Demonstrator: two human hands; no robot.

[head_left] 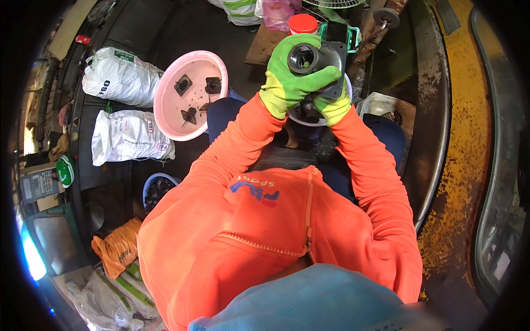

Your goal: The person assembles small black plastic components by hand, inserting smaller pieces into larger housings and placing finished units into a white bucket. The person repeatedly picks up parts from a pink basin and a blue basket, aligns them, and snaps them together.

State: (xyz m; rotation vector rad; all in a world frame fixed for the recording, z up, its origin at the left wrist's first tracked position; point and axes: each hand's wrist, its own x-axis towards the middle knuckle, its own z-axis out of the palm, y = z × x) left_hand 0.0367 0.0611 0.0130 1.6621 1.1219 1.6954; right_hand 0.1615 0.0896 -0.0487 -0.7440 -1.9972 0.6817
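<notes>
A black tubular part with a square flange (330, 59) is held up in front of me, its round open end turned toward me. My left hand (292, 71), in a green-yellow glove, is wrapped round the tube. Behind and below the flange, my right hand (335, 110) in a matching glove grips the same part; most of its fingers are hidden. Under my hands a pale basin (349, 91) holds dark round pieces (310, 112). To the left, a pink basin (193, 60) contains several small black square-flanged pieces (183, 84) and dark crumbs.
Two white sacks (124, 77) lie beyond the pink basin. A bowl of dark pieces (159, 190) is by my left elbow, near an orange bag (117, 248). Ahead stands a red-lidded tub (303, 24). A rusty yellow metal edge (455, 182) runs along my right.
</notes>
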